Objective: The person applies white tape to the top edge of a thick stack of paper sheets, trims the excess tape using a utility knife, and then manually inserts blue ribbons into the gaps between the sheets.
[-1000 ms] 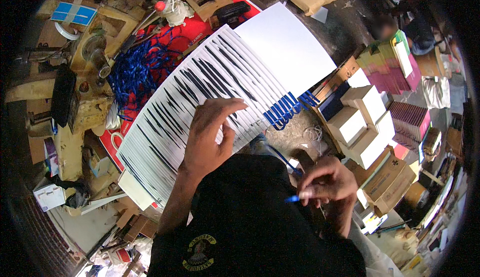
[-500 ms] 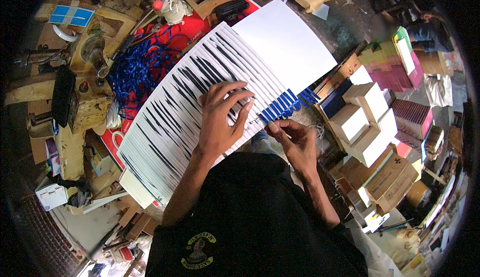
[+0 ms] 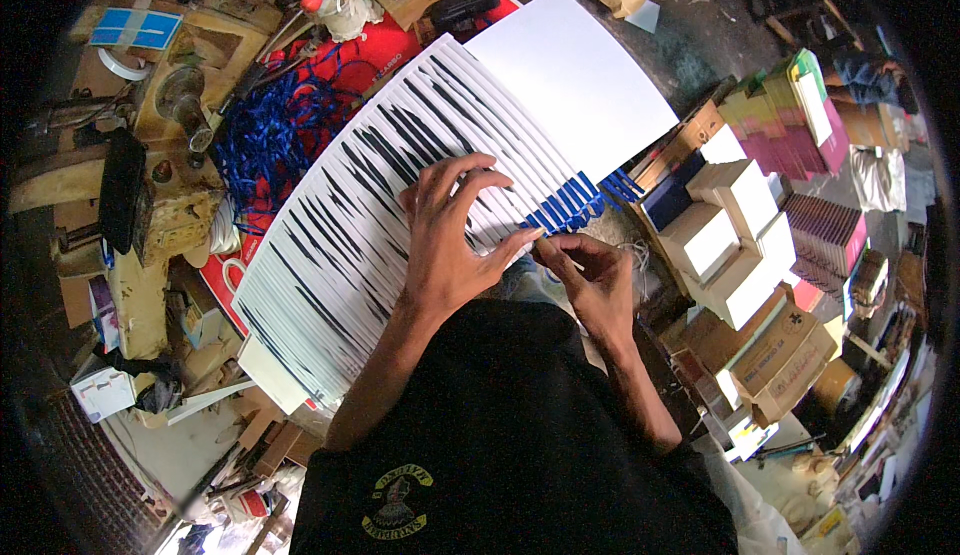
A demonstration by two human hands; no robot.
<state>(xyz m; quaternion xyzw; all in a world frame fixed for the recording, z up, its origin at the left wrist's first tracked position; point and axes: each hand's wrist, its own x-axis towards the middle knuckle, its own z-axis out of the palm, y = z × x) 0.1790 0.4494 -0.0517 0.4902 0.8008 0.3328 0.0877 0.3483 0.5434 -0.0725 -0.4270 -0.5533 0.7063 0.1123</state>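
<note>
A long fanned row of white book blocks (image 3: 310, 265) with dark streaks lies slantwise before me. Short blue ribbon ends (image 3: 565, 200) stick out along its right edge. My left hand (image 3: 445, 235) rests over the blocks with fingers spread, and its thumb reaches to the edge beside my right fingertips. Just off that edge, my right hand (image 3: 590, 280) is closed in a pinch at the near end of the ribbon row; the bit of blue ribbon between its fingertips is mostly hidden. Plain white sheets (image 3: 575, 85) top the far end of the row.
A tangle of blue ribbon (image 3: 265, 145) lies on the red surface (image 3: 375, 50) at the left, next to worn machine parts (image 3: 180, 195). To the right stand white book stacks (image 3: 735, 245), a cardboard box (image 3: 785, 360) and stacks of coloured books (image 3: 790, 125).
My left thumb has stretched out to the right and down, meeting my right fingertips at the edge of the blocks. The right hand stays pinched in nearly the same place.
</note>
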